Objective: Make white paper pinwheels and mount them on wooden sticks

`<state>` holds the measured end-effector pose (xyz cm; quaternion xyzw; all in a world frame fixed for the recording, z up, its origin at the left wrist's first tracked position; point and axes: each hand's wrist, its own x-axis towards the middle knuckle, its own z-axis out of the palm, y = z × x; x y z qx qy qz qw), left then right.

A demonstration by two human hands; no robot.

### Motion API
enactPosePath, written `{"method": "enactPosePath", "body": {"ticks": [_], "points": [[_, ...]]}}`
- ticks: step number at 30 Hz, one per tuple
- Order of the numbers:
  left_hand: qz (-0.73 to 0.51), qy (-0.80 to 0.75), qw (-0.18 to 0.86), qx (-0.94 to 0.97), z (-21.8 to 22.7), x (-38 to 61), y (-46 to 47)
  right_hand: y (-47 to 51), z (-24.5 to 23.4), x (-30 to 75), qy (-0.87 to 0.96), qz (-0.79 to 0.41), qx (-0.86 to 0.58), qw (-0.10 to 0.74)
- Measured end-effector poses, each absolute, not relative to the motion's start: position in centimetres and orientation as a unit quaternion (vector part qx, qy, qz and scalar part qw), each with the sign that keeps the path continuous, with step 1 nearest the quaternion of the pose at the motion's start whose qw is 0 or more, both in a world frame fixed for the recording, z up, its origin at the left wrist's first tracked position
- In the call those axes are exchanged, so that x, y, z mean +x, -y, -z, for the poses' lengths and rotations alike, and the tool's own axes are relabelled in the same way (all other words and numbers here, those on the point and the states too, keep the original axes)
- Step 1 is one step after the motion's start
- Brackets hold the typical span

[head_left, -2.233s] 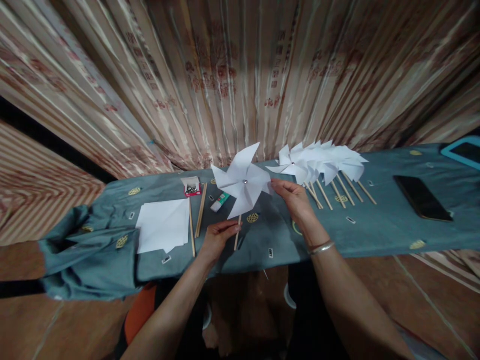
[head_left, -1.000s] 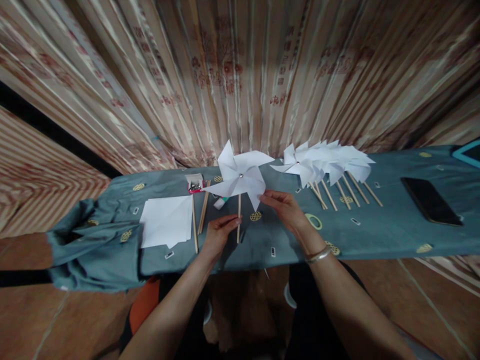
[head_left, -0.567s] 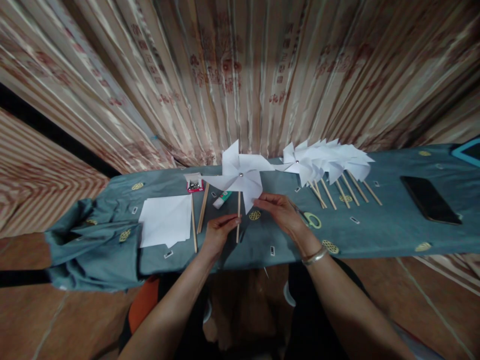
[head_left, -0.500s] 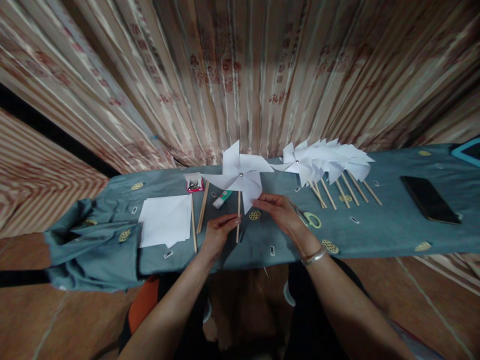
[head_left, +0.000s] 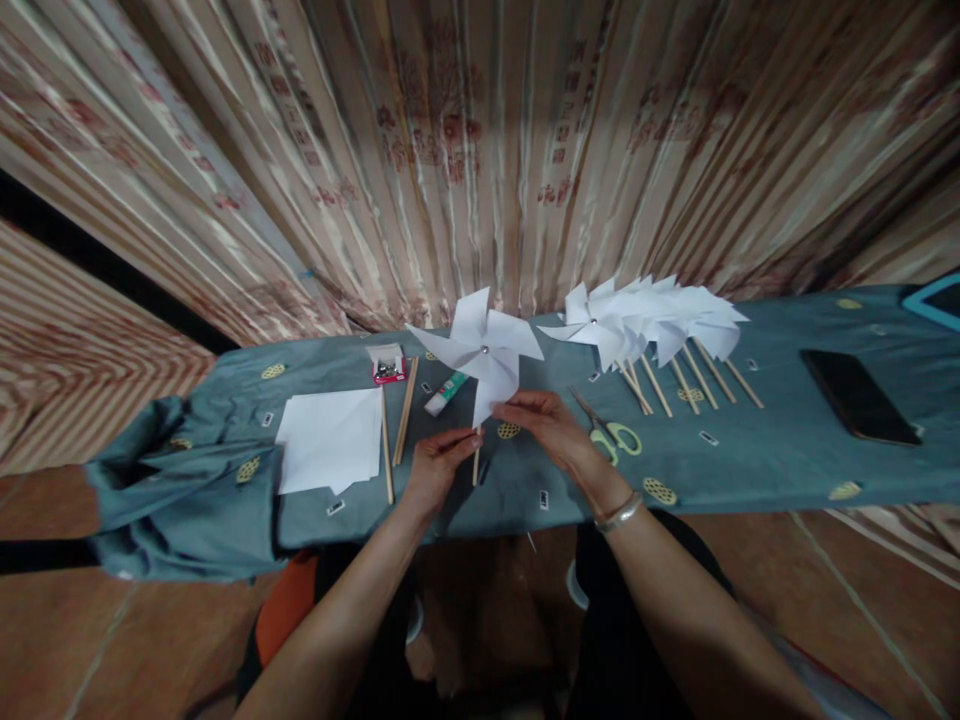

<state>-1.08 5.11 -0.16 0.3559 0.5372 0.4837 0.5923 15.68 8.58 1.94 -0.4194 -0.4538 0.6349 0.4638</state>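
A white paper pinwheel (head_left: 485,345) with a silver pin at its centre stands upright on a wooden stick (head_left: 476,465), in front of me over the table. My left hand (head_left: 439,460) is closed round that stick, thumb and fingertips pinching it below the blades. The fingertips of my right hand (head_left: 544,420) meet at the lower blade and appear to pinch its edge. Behind my hands lies a green and white glue stick (head_left: 445,393). Scissors with yellow-green handles (head_left: 615,437) rest just right of my right hand.
Several finished pinwheels (head_left: 660,315) lie overlapping at the back right. A black phone (head_left: 859,397) is at the right. Left are a stack of white paper (head_left: 330,440), loose wooden sticks (head_left: 405,415) and a small red box of pins (head_left: 388,368). A patterned cloth (head_left: 780,450) covers the table.
The pinwheel's blades have turned a little clockwise, and my right hand has shifted slightly left with the lower blade. More of the scissors shows. My left hand keeps its hold on the stick.
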Motion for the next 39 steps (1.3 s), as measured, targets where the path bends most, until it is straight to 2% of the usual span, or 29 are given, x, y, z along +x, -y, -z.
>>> {"method": "enactPosePath", "body": {"ticks": [12, 19, 21, 28, 35, 39], "points": [[-0.477, -0.547, 0.587, 0.361, 0.2, -1.1, -5.1, -8.6, -1.6, 15.0, 0.482, -0.628, -0.412, 0.451], [-0.489, -0.553, 0.573, 0.356, 0.2, -1.5, -5.3, -8.8, -2.1, 16.5, 0.524, -0.549, -0.462, 0.46], [-0.492, -0.552, 0.572, 0.355, 0.1, -1.7, -5.4, -9.1, -2.2, 17.6, 0.509, -0.519, -0.496, 0.475], [-0.469, -0.539, 0.592, 0.372, 0.0, -1.9, -5.2, -10.4, -1.8, 20.5, 0.406, -0.38, -0.559, 0.615], [-0.442, -0.529, 0.618, 0.378, -0.7, -1.6, -4.8, -10.8, -2.0, 20.5, 0.388, -0.477, -0.509, 0.603], [-0.444, -0.528, 0.616, 0.381, -0.5, -1.7, -4.8, -10.9, -1.7, 20.4, 0.375, -0.491, -0.494, 0.612]]}}
